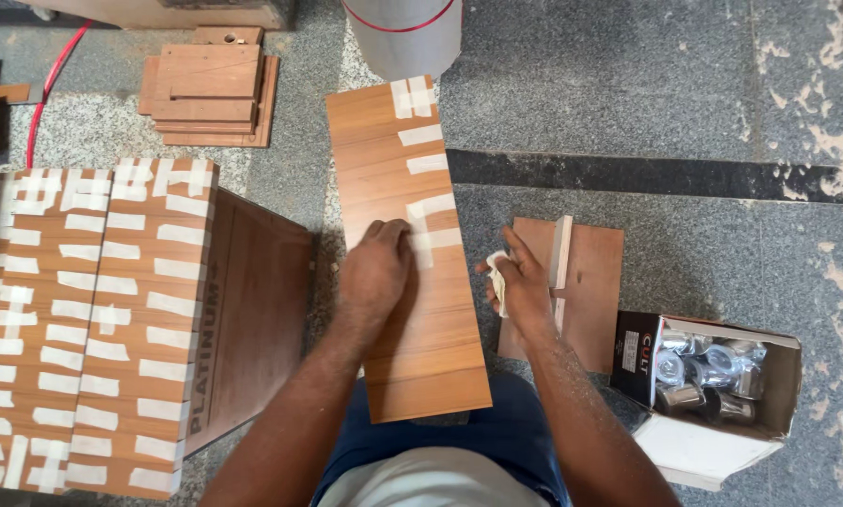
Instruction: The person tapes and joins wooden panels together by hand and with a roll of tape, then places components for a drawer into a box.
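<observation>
Currently the left hand (376, 266) presses flat, fingers spread, on the wooden board (407, 253) lying on the floor (684, 84), fingertips at a tape strip (437, 238). The right hand (520, 282), off the board's right edge, grips crumpled tape (498, 274). Peeling appears underway; remaining strips need lifting. An open cardboard box (712, 394) holds shiny metal fittings (712, 371).

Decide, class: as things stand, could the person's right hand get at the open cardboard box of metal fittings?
Probably yes. The right hand, clutching crumpled white tape, is near the box, whose open top faces up. Only a low wooden piece lies between.
</observation>
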